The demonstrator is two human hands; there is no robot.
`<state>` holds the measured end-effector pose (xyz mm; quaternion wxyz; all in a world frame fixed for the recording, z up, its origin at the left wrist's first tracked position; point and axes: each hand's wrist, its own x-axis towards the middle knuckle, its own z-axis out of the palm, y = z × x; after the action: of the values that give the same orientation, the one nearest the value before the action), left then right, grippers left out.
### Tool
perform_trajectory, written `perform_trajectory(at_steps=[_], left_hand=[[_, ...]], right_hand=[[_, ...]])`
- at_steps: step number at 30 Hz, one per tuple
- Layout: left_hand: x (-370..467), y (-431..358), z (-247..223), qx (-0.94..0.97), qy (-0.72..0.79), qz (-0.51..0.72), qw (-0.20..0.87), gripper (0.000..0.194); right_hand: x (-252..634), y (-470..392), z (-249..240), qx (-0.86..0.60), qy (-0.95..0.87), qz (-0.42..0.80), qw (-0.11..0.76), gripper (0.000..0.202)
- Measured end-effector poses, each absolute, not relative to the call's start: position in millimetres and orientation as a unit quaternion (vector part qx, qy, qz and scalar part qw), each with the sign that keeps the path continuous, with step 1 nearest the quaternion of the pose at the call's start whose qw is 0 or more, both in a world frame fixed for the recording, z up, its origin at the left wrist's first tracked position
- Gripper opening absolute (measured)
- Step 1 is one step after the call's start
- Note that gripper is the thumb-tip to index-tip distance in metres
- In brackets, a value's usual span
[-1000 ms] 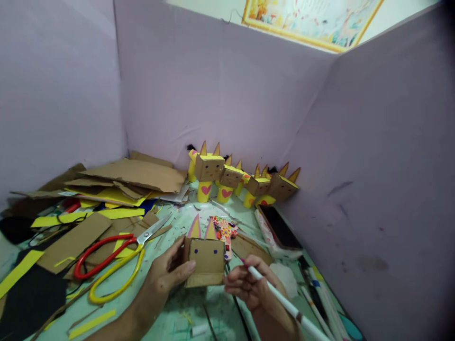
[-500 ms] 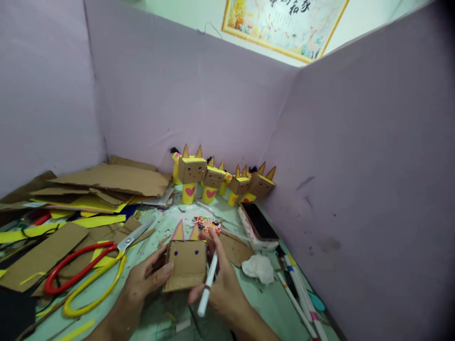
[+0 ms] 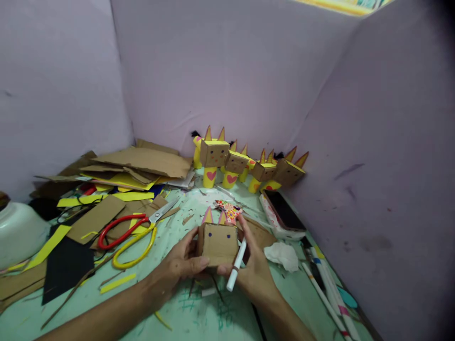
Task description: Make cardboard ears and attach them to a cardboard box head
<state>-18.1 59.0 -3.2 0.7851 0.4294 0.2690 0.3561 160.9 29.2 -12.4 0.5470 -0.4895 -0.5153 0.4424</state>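
Observation:
A small cardboard box head (image 3: pixel 219 247) with two drawn dark eyes and two pointed pink-edged ears faces me near the table's middle. My left hand (image 3: pixel 177 260) grips its left side, thumb on the lower front corner. Closed around a white marker pen (image 3: pixel 235 270), my right hand (image 3: pixel 256 263) also steadies the box's right side, with its thumb at the bottom edge. The pen slants down across the box's right edge. Just behind the box lies a piece of flower-patterned paper (image 3: pixel 231 211).
Red-and-yellow-handled scissors (image 3: pixel 152 237) lie left among cardboard and paper scraps. Several finished cardboard-headed figures (image 3: pixel 214 154) stand at the back. To the right are a phone (image 3: pixel 285 210) on a patterned box, crumpled tissue (image 3: pixel 282 255) and several pens (image 3: pixel 332 289). Purple panels (image 3: pixel 231 71) enclose the table.
The view has tilted down and turned left, bringing a white rounded object into sight at left. My right fingers have closed in against the box, whose left side now shows more.

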Motion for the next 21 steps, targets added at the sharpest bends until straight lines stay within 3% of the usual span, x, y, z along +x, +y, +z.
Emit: perform_trajectory(at_steps=[5,9,12,21], left_hand=[[-15.2,58.2,2.5,0.402,0.277,0.369,0.791,0.074],[-15.1,58.1,-1.6,0.410,0.300,0.389,0.769,0.078],[-14.9,58.5,-7.1,0.419,0.297,0.392,0.763,0.078],[-11.4,57.7,-11.5,0.439,0.288,0.409,0.747,0.077]], right_hand=[[163.8,29.3,-8.3,-0.480,-0.542,0.427,0.543,0.104],[175.6,25.6,14.1,-0.460,-0.479,0.336,0.668,0.068],[179.3,16.8,27.3,-0.464,-0.419,0.294,0.723,0.053],[149.8,-1.9,3.0,-0.490,-0.496,0.346,0.628,0.021]])
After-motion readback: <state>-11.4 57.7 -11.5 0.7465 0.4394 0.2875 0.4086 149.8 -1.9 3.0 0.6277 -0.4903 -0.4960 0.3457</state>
